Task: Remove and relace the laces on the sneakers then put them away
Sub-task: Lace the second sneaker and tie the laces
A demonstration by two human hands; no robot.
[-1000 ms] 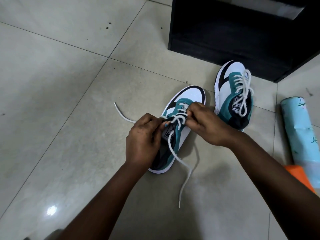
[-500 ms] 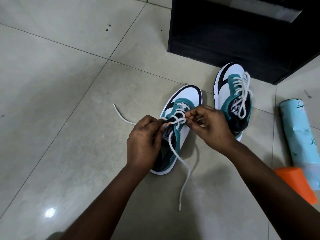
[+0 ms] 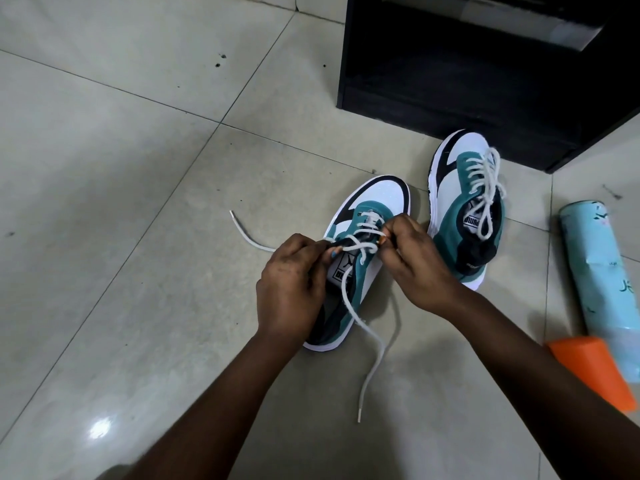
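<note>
Two white, teal and black sneakers lie on the tiled floor. The near sneaker (image 3: 375,202) is partly laced with a white lace (image 3: 367,334); one loose end trails toward me, the other end (image 3: 242,230) runs out to the left. My left hand (image 3: 291,289) pinches the lace at the sneaker's left eyelets. My right hand (image 3: 415,261) pinches the lace on the right side, level with the middle eyelets. The far sneaker (image 3: 464,202) stands to the right, fully laced with a tied loop.
A black cabinet (image 3: 485,81) with an open lower shelf stands just behind the sneakers. A light blue cylinder (image 3: 602,271) with an orange cap (image 3: 595,372) lies on the floor at the right. Bare tiles spread to the left.
My right hand has drawn back slightly from the toe end toward the middle eyelets. My left hand stays at the lace. The sneakers have not shifted.
</note>
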